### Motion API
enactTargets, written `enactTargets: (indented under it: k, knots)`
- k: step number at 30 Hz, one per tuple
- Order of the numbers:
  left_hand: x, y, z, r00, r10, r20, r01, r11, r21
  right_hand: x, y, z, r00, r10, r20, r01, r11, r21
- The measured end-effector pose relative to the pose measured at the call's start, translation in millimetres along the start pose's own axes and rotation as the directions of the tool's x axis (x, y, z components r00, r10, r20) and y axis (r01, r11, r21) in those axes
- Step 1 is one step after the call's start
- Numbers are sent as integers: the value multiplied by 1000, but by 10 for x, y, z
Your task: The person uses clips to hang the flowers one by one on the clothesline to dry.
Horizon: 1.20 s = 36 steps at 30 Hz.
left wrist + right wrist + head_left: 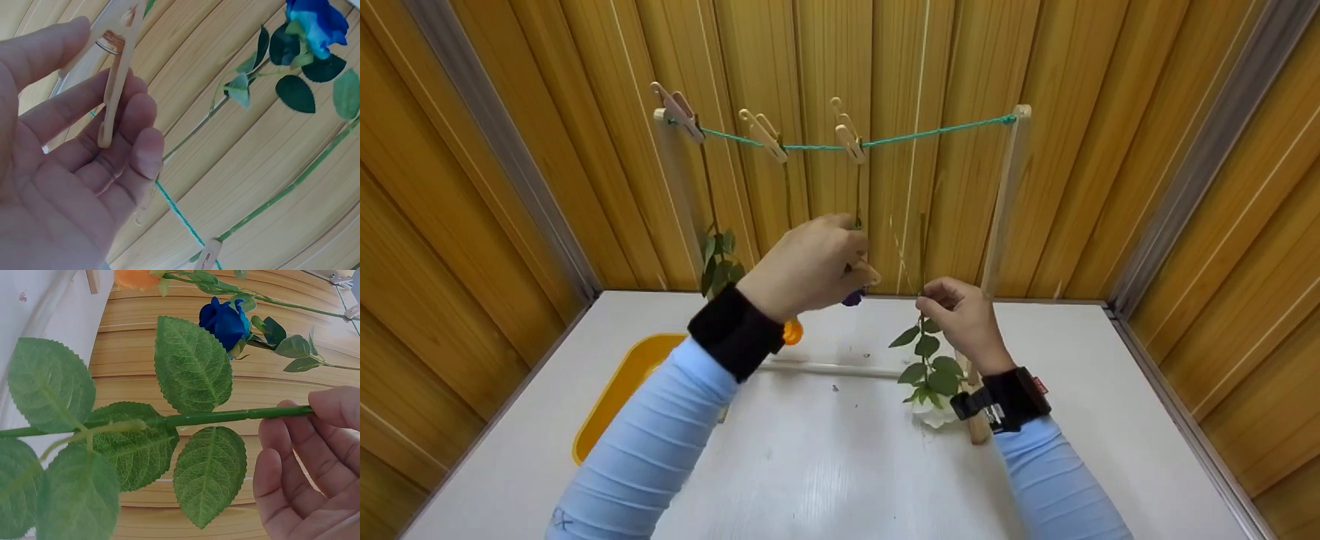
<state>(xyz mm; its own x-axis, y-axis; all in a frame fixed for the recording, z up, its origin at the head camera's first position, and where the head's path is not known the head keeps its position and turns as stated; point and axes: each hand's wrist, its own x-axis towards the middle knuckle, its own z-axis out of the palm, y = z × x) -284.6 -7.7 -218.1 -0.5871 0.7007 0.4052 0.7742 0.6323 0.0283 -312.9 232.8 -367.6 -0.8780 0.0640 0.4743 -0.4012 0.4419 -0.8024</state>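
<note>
My left hand (pixel 814 266) is raised in front of the frame's middle, pinching a beige clothespin (pixel 115 84) between thumb and fingers. To the right, my right hand (pixel 964 322) holds the green stem (pixel 225 416) of an artificial white flower (pixel 934 416) between thumb and fingertips. That flower hangs head down, its leaves (pixel 928 346) below my fingers and its bare stem end pointing up. Behind my left hand a blue rose (pixel 225 323) hangs from the cord, partly hidden in the head view. An orange flower (pixel 793 331) shows beside my left wrist.
A teal cord (pixel 937 131) runs between two posts, the right post (pixel 1005 202) standing beyond my right hand. Three clothespins, including a middle clothespin (pixel 765 136), grip stems on it. A yellow container (pixel 598 401) lies left on the white table (pixel 825 472), partly behind my left arm.
</note>
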Motion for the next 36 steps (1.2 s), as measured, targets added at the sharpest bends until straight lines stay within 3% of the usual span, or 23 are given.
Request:
enactTargets:
  k: [6,13,22,27,36]
  knots:
    - [274,-63,-282,998,-32,61,34,999,-40,120,-68,-15,1000,-25,19,25,999,-29]
    - [524,-115,-508,995,-79,59,82,996,-46,268,-136,-73,994,-113,4,113,992,-63]
    - [880,-108,-741,989,-142,48,144,989,-29,417,-212,-188,994,-106,16,107,986,-128]
    - [1018,-86,-819,990,-143,0,142,989,-44,495,-273,-199,992,-123,29,126,980,-156]
    - [1256,-37,-828,983,-170,-69,166,984,-60,626,-393,-251,992,-122,15,123,975,-187]
